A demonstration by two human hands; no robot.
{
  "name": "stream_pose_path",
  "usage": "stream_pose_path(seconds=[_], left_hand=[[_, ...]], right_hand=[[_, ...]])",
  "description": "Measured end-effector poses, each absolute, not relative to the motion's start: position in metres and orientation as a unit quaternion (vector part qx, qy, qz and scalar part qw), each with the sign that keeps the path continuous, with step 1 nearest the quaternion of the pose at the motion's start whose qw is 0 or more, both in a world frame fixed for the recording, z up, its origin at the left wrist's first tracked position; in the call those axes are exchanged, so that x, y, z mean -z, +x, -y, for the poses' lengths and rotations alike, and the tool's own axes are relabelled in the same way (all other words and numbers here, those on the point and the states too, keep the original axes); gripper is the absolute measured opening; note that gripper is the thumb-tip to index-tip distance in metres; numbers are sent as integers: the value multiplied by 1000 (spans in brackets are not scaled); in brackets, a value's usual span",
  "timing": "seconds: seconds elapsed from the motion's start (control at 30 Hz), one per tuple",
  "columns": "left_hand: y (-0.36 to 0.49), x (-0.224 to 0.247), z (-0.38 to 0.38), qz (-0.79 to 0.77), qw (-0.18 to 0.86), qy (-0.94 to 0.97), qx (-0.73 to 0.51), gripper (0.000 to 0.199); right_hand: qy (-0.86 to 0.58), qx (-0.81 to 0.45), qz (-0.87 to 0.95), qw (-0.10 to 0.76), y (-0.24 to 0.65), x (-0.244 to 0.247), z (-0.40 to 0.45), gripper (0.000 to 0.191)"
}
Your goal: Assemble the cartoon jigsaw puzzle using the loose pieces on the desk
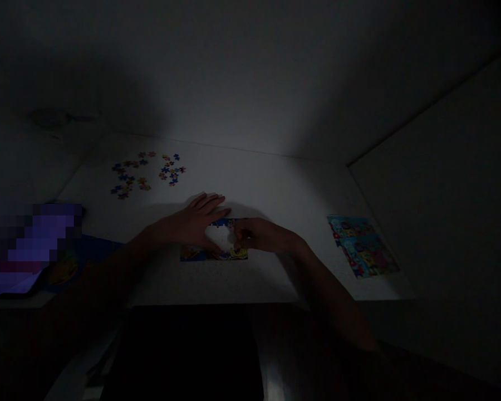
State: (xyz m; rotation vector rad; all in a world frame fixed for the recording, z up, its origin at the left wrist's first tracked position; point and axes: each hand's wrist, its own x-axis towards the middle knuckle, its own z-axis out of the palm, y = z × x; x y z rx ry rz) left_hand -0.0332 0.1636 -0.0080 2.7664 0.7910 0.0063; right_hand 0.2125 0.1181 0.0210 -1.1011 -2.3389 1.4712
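Bare L/R forearms [328, 287] (rest v. dim)

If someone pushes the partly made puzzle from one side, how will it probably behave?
The puzzle would probably bend or come apart rather than move as one stiff sheet, since its middle is open and only a narrow border surrounds it. It looks thin and flat, so it is likely light and should slide on the table rather than roll or tip.

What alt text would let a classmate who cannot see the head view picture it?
Two bare hands, left and right, work at a partly built puzzle with a gap in its middle, on a dim white table. Loose pieces lie beyond the left hand; a colourful picture sheet lies to the right, a lit screen far left.
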Motion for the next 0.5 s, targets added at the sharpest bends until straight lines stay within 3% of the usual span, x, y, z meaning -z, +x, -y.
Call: stream_pose_path(seconds=[0.23,0.37,0.5], left_hand=[[-34,8,-164,-273,141,952,-8,98],[-34,12,-171,-276,160,946,-65,72],[-34,6,-178,-319,196,909,-183,47]], right_hand=[[-369,-499,779,94,213,-18,-119,11],[-408,-531,724,164,222,-13,-128,22],[-463,-456,713,263,229,-5,-138,16]])
